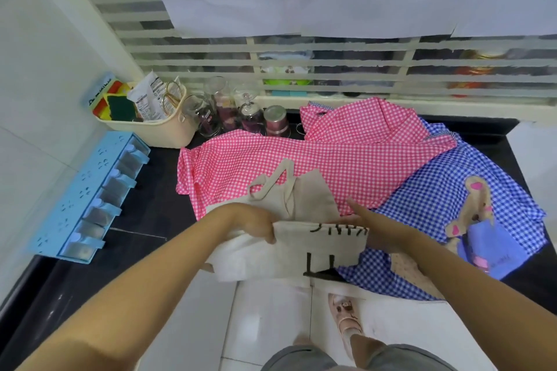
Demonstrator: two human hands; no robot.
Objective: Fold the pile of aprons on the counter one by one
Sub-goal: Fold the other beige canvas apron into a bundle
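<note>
Beige apron (301,253), black lettering, lies part-folded at the front edge of the dark worktop (150,220), overlapping a pink gingham apron (301,159) and a blue gingham apron (437,190). Left hand (256,224) grips the fold, fingers (269,237) curled over its edge. Right hand (376,230) is at the fold's other end, thumb out, its fingers hidden under the cloth; grip cannot be told.
</note>
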